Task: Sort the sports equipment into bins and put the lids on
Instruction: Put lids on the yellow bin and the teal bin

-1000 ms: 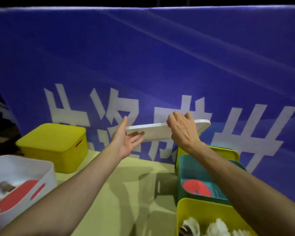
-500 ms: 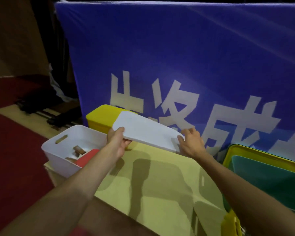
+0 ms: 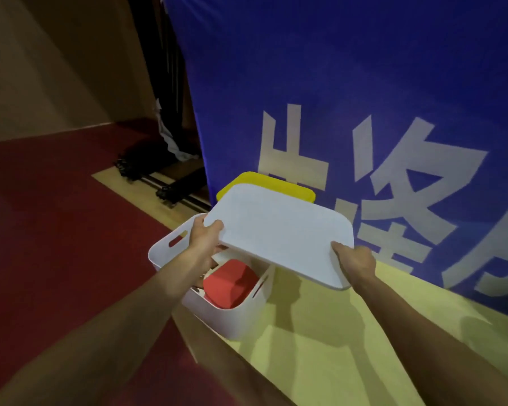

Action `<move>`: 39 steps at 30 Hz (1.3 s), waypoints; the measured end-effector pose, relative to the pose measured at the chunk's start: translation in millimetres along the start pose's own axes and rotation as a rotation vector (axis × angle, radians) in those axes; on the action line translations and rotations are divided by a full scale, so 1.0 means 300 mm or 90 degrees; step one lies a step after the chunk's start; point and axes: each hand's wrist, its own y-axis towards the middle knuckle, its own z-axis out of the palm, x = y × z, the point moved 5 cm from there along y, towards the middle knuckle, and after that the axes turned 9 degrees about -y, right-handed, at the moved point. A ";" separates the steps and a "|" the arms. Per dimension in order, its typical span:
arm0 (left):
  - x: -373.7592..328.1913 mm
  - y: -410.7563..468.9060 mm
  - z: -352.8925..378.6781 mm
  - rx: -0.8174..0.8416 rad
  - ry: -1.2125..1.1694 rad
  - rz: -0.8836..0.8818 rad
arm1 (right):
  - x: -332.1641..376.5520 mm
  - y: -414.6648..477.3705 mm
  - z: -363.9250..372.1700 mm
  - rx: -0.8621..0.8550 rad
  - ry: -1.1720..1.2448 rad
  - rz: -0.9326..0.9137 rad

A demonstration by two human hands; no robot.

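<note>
White lid [image 3: 279, 232] held tilted in the air over white bin [image 3: 232, 315], hiding the bin's far part, not seated on the rim. Left hand [image 3: 204, 240] grasps the lid's left corner, thumb on top, fingers underneath hidden. Right hand [image 3: 354, 263] grasps the near right edge, thumb on top, fingers underneath also hidden. Bin sits at the left corner of the yellow-green surface [image 3: 320, 332]. Inside it a red paddle [image 3: 232, 282], partly covered by forearm and lid; other contents too dark to make out. Yellow bin [image 3: 247, 178] behind, mostly hidden by the lid. Blue banner [image 3: 335, 83] cut off at right.
</note>
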 end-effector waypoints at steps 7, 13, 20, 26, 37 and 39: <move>0.007 0.221 -0.068 -0.033 0.292 0.030 | 0.085 0.042 0.148 0.019 0.032 -0.037; 0.017 0.344 -0.125 -0.021 0.398 0.075 | 0.099 0.008 0.235 0.011 0.012 -0.049; 0.043 0.498 -0.268 0.052 0.442 0.061 | 0.126 -0.106 0.388 -0.037 0.010 -0.018; 0.036 0.595 -0.434 0.120 0.480 0.106 | 0.154 -0.219 0.554 -0.085 -0.012 0.060; 0.123 0.673 -0.577 0.160 0.489 0.084 | 0.156 -0.343 0.694 -0.119 -0.092 0.078; 0.152 0.674 -0.587 0.168 0.483 0.067 | 0.149 -0.347 0.707 -0.121 -0.099 0.075</move>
